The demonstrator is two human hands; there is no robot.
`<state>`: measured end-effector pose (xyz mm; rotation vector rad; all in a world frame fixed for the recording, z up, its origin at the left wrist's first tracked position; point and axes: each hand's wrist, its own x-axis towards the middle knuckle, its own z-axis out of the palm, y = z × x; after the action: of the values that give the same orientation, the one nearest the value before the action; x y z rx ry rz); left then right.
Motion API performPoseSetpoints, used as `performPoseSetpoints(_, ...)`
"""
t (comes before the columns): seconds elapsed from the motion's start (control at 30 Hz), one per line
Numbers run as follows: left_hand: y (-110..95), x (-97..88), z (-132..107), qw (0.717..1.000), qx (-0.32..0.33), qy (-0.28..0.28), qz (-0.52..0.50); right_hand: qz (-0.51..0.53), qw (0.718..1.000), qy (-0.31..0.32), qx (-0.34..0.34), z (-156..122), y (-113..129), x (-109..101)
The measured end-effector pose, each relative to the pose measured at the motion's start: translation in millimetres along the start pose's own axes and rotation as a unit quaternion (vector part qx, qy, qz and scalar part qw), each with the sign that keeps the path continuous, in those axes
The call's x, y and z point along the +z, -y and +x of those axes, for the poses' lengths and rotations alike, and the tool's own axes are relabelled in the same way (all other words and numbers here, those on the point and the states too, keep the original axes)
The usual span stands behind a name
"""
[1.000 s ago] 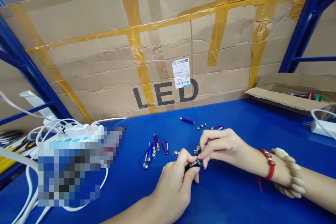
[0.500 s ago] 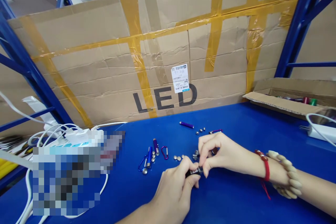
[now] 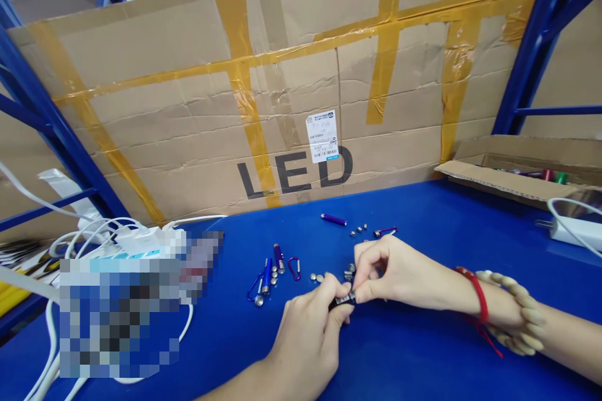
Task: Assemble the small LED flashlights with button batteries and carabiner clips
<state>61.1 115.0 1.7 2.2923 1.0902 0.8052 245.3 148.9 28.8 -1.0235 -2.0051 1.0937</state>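
Observation:
Between the thumb and fingers of my left hand [image 3: 305, 329] is a small black tube [image 3: 344, 300], which looks like a mini flashlight body. My right hand [image 3: 392, 269] pinches at the tube's right end; whether a tiny part lies between those fingertips is hidden. Behind the hands lie shiny button cells [image 3: 350, 268]. More button cells [image 3: 316, 277] lie just left of them. Farther left are a blue tube [image 3: 266, 276] with a blue carabiner [image 3: 254, 286], a purple tube [image 3: 279, 258] and a purple carabiner [image 3: 294, 268].
Toward the back lie another purple tube [image 3: 333, 220], small silver pieces [image 3: 359, 229] and a tube with a purple clip [image 3: 386, 232]. A power strip [image 3: 155, 244] with white cables stands left. An open cardboard box [image 3: 508, 179] and a white adapter [image 3: 576, 234] are at right. Cardboard [image 3: 188, 131] walls the back.
My right fingertips have come closer together at the tube's end. Both hands and the tube have shifted slightly left, and the whole view has moved a little.

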Motion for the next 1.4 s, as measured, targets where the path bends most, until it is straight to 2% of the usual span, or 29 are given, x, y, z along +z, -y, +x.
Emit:
performPoseSetpoints(0.1,0.7,1.7,-2.6,0.999,0.022,-0.016,0.027,0.082,0.993,0.033,0.077,-0.7,-1.7,1.9)
performPoseSetpoints(0.23,0.8,2.3,-5.2,0.996,0.058,-0.036,0.055,0.165,0.968,0.073,0.175,-3.0,-2.4,4.5)
performPoseSetpoints(0.33,0.8,2.5,-5.2,0.996,0.063,-0.048,0.031,0.179,0.964,0.082,0.177,-3.8,-1.4,4.3)
performPoseSetpoints(0.47,-1.0,1.9,-3.0,0.998,0.026,-0.050,-0.015,0.173,0.972,0.057,0.145,-2.3,-0.3,4.2)
performPoseSetpoints(0.67,-4.9,0.4,0.0,0.994,-0.052,-0.047,-0.078,0.078,0.995,-0.027,0.054,2.1,-1.6,3.1)
performPoseSetpoints(0.77,-5.6,-0.1,-0.2,0.993,-0.050,-0.044,-0.094,0.007,0.995,-0.091,0.048,4.5,-3.2,-4.9)
performPoseSetpoints(0.83,-6.7,-1.2,-1.0,0.995,-0.026,-0.013,-0.094,-0.070,0.984,-0.162,0.029,6.1,-5.6,-11.6)
performPoseSetpoints(0.93,-9.9,-3.9,-2.8,0.996,0.025,0.060,-0.069,-0.253,0.936,-0.239,-0.056,7.6,-11.2,-18.3)
performPoseSetpoints(1.0,-12.0,-5.3,-4.1,0.992,0.071,0.095,-0.047,-0.336,0.910,-0.227,-0.091,8.1,-15.2,-19.0)
performPoseSetpoints(1.03,-12.8,-5.7,-4.7,0.989,0.098,0.105,-0.035,-0.355,0.907,-0.208,-0.093,8.3,-17.0,-18.4)
performPoseSetpoints(1.17,-13.3,-4.5,-7.4,0.978,0.172,0.118,0.004,-0.375,0.912,-0.152,-0.072,9.1,-21.2,-13.3)
performPoseSetpoints(1.4,-7.9,1.8,-9.4,0.967,0.236,0.095,0.030,-0.386,0.913,-0.126,-0.046,10.2,-22.9,-11.4)
